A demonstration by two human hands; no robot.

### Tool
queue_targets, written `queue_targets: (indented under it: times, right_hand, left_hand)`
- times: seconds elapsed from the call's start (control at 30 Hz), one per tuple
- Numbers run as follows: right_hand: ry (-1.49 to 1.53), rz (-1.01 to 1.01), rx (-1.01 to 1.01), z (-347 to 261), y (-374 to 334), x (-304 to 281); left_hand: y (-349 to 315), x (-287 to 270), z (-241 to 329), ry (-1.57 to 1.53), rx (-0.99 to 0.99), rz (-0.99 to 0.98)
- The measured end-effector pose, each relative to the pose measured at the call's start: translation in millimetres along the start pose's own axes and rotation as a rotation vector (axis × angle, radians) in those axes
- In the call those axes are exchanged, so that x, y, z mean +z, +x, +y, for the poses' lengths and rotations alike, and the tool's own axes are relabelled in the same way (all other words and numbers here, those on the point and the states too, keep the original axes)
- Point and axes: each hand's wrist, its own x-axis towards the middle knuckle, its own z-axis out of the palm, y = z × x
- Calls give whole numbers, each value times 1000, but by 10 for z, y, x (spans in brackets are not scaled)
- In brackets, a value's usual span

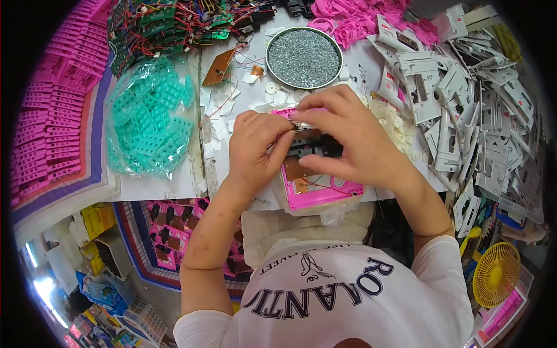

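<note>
A pink plastic housing (313, 201) lies in front of me at the table's near edge. Inside it are a brown circuit board (297, 172), dark parts and thin wires. My left hand (256, 146) is at the housing's left side, thumb and forefinger pinched over a small dark part near its far end; what they grip is too small to make out. My right hand (358, 138) arches over the housing from the right, fingertips touching near that same spot. Its thumb stays well apart, above the board. The right hand hides much of the housing's right side.
A round tin of small metal screws (304, 58) stands beyond my hands. To the left lies a clear bag of turquoise button pieces (152, 119), with stacked pink housings (49, 127) farther left. Wired circuit boards (159, 26) fill the back left; white panels (449, 98) crowd the right.
</note>
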Motion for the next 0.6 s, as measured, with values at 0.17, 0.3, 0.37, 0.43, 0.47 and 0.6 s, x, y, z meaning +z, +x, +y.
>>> queue_targets:
  times: [0.17,0.3,0.37,0.43,0.47,0.6]
  right_hand:
    - [94,-104,-16,1,-183,-228]
    - [-36,91,75,80,-112,-80]
    - [2,37,46,49,-83,0]
    - [16,-7,18,11,-111,-26]
    - [15,-12,20,7,-151,-83]
    - [-98,-41,34,14,-286,-212]
  left_hand:
    - [27,18,15,103,12,41]
    - [38,28,48,106,45,36]
    - [36,21,52,124,44,47]
    - [26,11,56,139,24,52]
    - [20,2,60,146,3,52]
    - [33,-34,60,133,27,7]
